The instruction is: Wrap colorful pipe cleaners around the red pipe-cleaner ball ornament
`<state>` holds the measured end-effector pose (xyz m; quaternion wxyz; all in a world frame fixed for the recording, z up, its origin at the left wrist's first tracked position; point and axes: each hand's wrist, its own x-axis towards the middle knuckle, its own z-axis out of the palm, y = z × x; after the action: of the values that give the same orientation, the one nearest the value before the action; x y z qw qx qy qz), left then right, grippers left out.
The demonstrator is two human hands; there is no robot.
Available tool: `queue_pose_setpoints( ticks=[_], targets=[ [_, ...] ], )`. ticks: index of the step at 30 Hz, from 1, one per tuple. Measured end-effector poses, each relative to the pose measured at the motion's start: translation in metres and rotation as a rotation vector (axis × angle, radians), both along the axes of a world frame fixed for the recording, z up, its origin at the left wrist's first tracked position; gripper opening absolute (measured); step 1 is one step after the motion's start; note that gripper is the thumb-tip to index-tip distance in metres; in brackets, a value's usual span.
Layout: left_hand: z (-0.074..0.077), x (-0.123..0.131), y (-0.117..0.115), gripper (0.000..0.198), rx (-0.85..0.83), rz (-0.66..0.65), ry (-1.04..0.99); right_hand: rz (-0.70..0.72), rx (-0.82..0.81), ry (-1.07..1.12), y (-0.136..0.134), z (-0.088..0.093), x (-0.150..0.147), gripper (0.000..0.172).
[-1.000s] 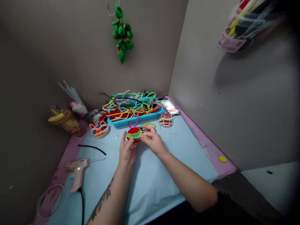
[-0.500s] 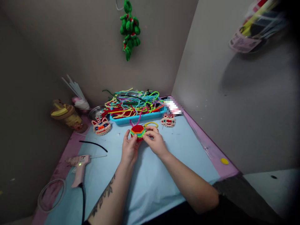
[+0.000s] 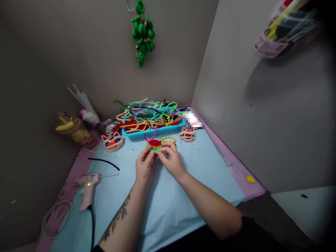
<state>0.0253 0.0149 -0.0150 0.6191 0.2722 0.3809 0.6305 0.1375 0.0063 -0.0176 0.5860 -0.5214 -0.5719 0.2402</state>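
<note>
Both my hands hold a small round piece wound from coloured pipe cleaners (image 3: 154,145), red in the middle with yellow, green and blue rings. My left hand (image 3: 144,168) pinches its left edge with closed fingers. My right hand (image 3: 170,160) grips its right side, fingers curled. A pink pipe cleaner tail (image 3: 155,129) rises from the piece, and a yellow loop (image 3: 168,139) lies just behind my right hand. The piece hovers just above the light blue mat (image 3: 162,199).
A blue tray (image 3: 149,133) heaped with pipe cleaners stands behind. Two cat-face pieces (image 3: 112,141) (image 3: 187,134) flank it. A pink glue gun (image 3: 88,185) with its cable, a black pipe cleaner (image 3: 103,162), a yellow cup (image 3: 70,131) and a metal bowl (image 3: 106,126) sit left. Walls close in behind and right.
The view shifted slightly. My hands turned the round piece a little and tilted it flatter; both stay closed on it at the same spot.
</note>
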Motion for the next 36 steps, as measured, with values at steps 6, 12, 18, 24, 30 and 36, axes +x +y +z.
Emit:
queue_pose_setpoints(
  ticks=[6, 12, 18, 24, 30, 36],
  targets=[
    [-0.002, 0.0, 0.002, 0.035, 0.064, 0.007, 0.099, 0.0, 0.079, -0.122, 0.0, -0.004, 0.002, 0.007],
    [-0.004, -0.004, 0.007, 0.036, 0.051, 0.081, 0.097, 0.007, 0.124, -0.289, 0.003, -0.001, 0.012, 0.01],
    [-0.003, -0.006, 0.01, 0.041, -0.022, 0.072, -0.017, 0.062, -0.029, -0.034, 0.005, 0.003, 0.015, 0.01],
    [-0.002, -0.007, 0.01, 0.042, -0.06, 0.016, -0.08, 0.079, -0.132, 0.12, 0.01, -0.001, 0.017, 0.014],
    [-0.001, -0.008, 0.009, 0.042, -0.062, -0.05, -0.07, 0.17, -0.252, 0.376, 0.013, -0.004, 0.018, 0.02],
    [-0.001, -0.006, 0.006, 0.044, -0.026, -0.11, -0.081, 0.18, -0.254, 0.455, 0.011, -0.004, 0.01, 0.022]
  ],
)
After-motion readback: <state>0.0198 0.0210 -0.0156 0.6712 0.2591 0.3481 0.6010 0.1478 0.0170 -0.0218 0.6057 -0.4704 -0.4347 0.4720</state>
